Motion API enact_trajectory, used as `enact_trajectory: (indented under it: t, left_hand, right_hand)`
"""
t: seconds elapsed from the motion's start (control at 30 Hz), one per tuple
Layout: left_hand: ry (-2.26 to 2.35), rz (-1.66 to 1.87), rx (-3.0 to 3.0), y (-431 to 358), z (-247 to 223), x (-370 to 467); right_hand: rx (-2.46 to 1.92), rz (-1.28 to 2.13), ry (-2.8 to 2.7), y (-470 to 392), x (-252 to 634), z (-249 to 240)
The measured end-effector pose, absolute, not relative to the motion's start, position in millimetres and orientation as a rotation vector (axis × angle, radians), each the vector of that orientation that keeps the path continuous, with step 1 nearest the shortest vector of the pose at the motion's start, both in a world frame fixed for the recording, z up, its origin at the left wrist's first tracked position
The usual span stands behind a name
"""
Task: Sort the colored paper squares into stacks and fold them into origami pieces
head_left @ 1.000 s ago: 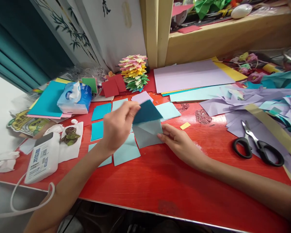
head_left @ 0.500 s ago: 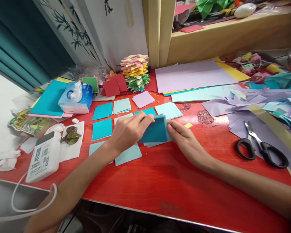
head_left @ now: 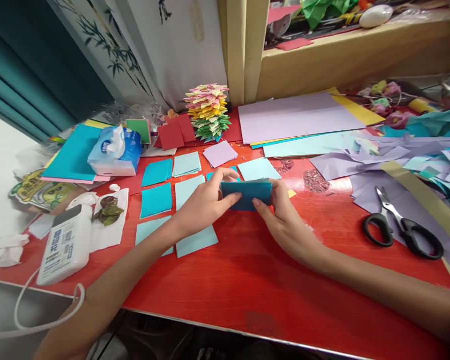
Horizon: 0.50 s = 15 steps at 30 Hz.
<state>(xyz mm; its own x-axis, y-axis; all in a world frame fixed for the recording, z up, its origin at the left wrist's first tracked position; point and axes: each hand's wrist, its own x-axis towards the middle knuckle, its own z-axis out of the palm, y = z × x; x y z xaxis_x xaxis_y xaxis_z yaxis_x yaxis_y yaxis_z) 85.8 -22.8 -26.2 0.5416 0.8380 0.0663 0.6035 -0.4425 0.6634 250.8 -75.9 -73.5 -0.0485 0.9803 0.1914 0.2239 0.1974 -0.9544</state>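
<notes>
Between my two hands is a stack of blue paper squares (head_left: 247, 194), held above the red table and seen nearly edge-on, with paler paper just showing at its top edge. My left hand (head_left: 210, 200) grips the stack's left end, thumb on the near face. At the right end, my right hand (head_left: 281, 210) closes on it the same way. Piles of cut squares lie around: a blue pile (head_left: 156, 200), a pale blue pile (head_left: 197, 242) partly under my left forearm, another pale pile (head_left: 260, 169) behind my hands, and a lilac pile (head_left: 220, 154).
Black-handled scissors (head_left: 401, 225) lie on lilac paper strips (head_left: 375, 195) at the right. Large paper sheets (head_left: 296, 117) and a folded-paper tower (head_left: 208, 112) are at the back. Left are a tissue pack (head_left: 116, 151) and a white device (head_left: 65, 245) with a cable.
The stack has turned from facing upright to a flatter, edge-on tilt. My left hand has shifted from its top edge to its left end, and both thumbs now press its near face.
</notes>
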Motion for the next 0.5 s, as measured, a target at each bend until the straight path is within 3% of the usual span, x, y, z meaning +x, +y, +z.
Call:
enact_trajectory:
  t: [0.5]
  left_hand:
    - [1.01,0.556,2.423,-23.3,-23.0,83.8]
  right_hand:
    - [-1.261,0.928,-1.519,-74.5,251.5,-77.1]
